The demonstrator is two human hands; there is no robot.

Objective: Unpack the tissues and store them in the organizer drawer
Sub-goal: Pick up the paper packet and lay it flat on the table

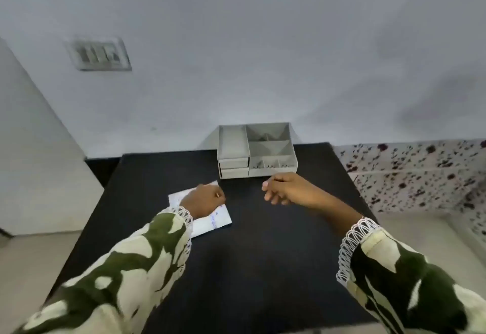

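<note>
A flat white tissue pack (210,222) with blue print lies on the black table (249,254), left of centre. My left hand (206,200) rests on top of the pack with fingers curled down over it, hiding much of it. My right hand (285,189) hovers above the table to the right, fingers loosely curled and holding nothing. The grey organizer (256,150) stands at the table's far edge, just beyond my right hand. It has open top compartments and two small drawers (234,168) stacked on its left front, both pushed in.
A grey wall rises right behind the organizer, with a switch plate (98,53) at upper left. A speckled white surface (420,173) lies to the right of the table. A pale cabinet side (39,149) stands at left.
</note>
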